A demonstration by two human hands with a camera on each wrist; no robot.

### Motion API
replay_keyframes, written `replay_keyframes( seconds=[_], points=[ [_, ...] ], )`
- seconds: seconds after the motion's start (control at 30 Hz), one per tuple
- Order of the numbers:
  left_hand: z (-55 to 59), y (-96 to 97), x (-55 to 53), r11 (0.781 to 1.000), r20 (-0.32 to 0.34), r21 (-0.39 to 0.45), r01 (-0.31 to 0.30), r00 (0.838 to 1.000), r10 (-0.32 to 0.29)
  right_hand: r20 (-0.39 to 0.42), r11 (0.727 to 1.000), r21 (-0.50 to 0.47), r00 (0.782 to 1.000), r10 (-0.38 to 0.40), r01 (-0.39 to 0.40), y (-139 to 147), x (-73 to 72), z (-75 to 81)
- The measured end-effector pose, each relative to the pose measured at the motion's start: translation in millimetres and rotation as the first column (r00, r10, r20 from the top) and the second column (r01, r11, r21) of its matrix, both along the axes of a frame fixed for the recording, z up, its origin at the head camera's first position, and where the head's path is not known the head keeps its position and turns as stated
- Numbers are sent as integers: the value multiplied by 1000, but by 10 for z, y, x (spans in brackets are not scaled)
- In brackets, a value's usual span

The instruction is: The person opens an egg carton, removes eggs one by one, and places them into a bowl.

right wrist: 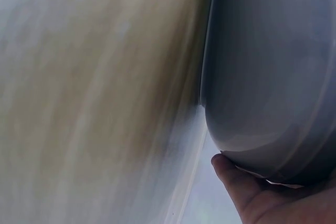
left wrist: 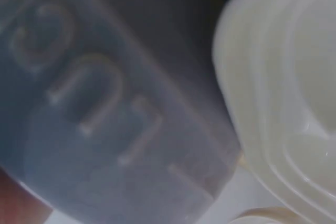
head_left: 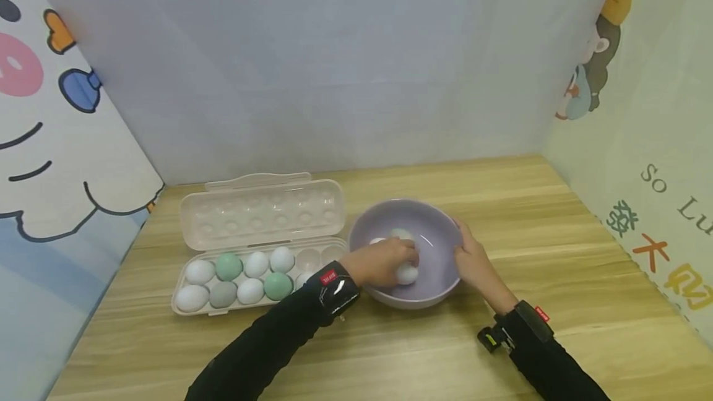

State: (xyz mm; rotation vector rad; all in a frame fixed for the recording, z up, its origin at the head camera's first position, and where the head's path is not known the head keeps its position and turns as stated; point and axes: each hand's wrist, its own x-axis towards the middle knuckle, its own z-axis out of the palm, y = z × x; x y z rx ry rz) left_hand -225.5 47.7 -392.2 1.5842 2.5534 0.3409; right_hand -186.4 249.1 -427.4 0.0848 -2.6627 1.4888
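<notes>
A purple bowl (head_left: pixel 442 268) stands on the table with a few eggs inside. My left hand (head_left: pixel 387 260) reaches over its near left rim, fingers curled on a white egg (head_left: pixel 407 275) low in the bowl. A pale egg (head_left: pixel 401 234) lies behind the fingers, and another shows partly at their left. At the right rim my right hand (head_left: pixel 475 262) grips the bowl; its thumb (right wrist: pixel 231 174) presses the outer wall (right wrist: pixel 262 77) in the right wrist view. The left wrist view shows raised letters on the bowl's outside (left wrist: pixel 105 98), with most of the left hand hidden.
Left of the bowl lies a clear-white egg carton (head_left: pixel 262 212), its lid folded back. White, green and grey eggs fill several cups, including a green egg (head_left: pixel 278 286); empty cups (head_left: pixel 308 259) show at its right end. The wooden table (head_left: pixel 557 252) meets walls behind and on both sides.
</notes>
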Motion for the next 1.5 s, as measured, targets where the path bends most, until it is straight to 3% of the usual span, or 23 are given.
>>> replay_keyframes(
  seconds=[0.3,0.4,0.5,0.67,0.8,0.93,1.1,1.33,1.5],
  points=[
    [-12,-31,19,1000,17,-14,-28,999,28,8,1000,-1,1000,11,-11,-25,16,16],
    [60,-62,45,999,31,3,-33,999,33,11,1000,2,1000,7,-7,-19,12,15],
    [214,-143,73,999,46,29,-33,998,32,9,1000,8,1000,-1,1,2,6,3],
    [458,-455,55,993,-23,111,-41,999,43,6,1000,12,1000,1,-1,7,-3,-3],
    [506,-799,54,982,-77,165,-88,992,102,12,1000,12,1000,10,-10,4,0,-2],
    [484,-1099,128,971,-27,66,-231,972,233,13,1000,17,1000,9,-10,3,3,-3],
    [346,-1271,203,922,-29,-131,-364,931,364,5,1000,16,1000,12,-13,36,23,-1],
    [125,-1327,205,877,-140,-176,-447,893,427,2,1000,14,1000,15,-15,32,20,16],
    [126,-1286,207,852,-151,-212,-479,877,456,14,1000,5,1000,7,-7,3,22,21]
  ],
)
